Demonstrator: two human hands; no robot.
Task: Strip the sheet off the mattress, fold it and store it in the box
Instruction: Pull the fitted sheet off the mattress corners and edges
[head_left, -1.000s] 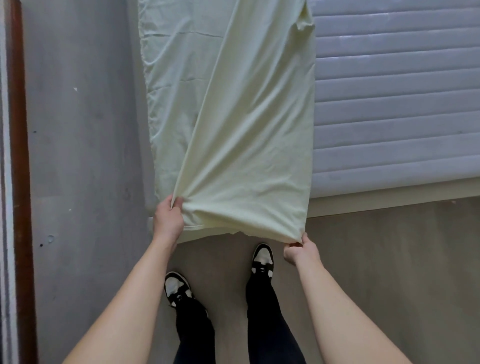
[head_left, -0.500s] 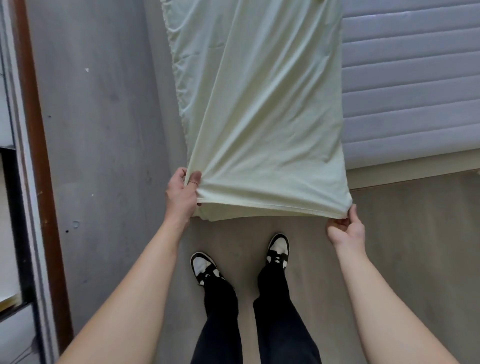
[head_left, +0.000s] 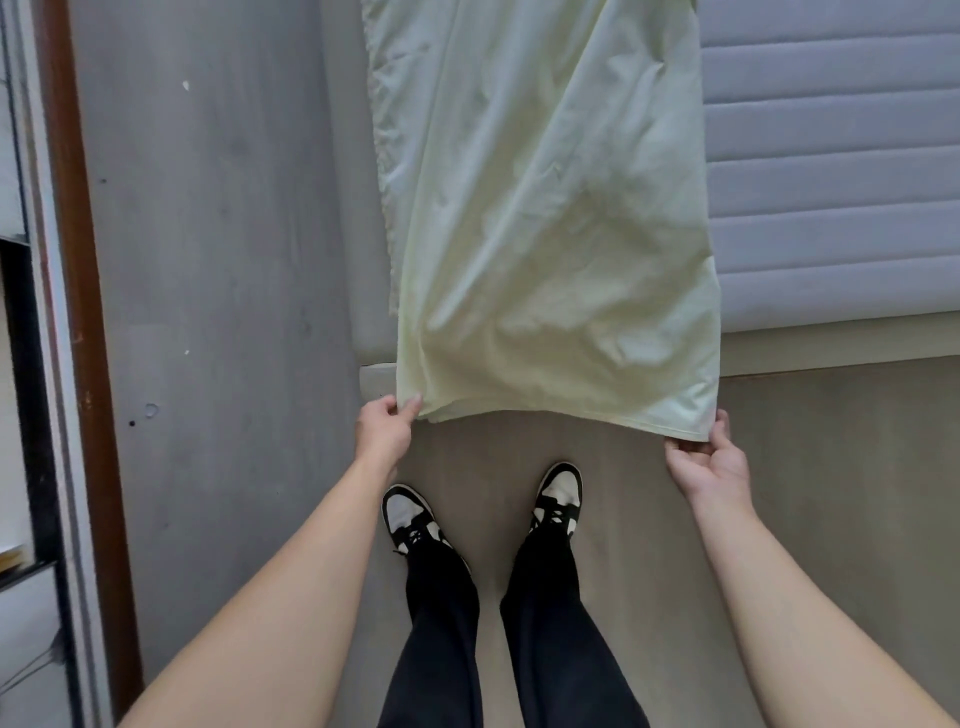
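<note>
A pale green sheet (head_left: 545, 208), folded into a long strip, lies along the left part of the grey quilted mattress (head_left: 831, 182) and hangs over its near end. My left hand (head_left: 384, 431) pinches the strip's near left corner. My right hand (head_left: 711, 462) pinches the near right corner, palm turned up. The near edge is stretched between both hands above the floor. No box is in view.
A grey wall (head_left: 218, 312) runs close along the left of the mattress. A brown door frame (head_left: 83, 312) and a dark shelf edge stand at the far left. My two feet in black and white shoes (head_left: 558, 499) stand on the beige floor just before the mattress end.
My hands have moved apart, the right one further right, pulling the sheet's near edge wider and flatter. The sheet's diagonal fold has smoothed out.
</note>
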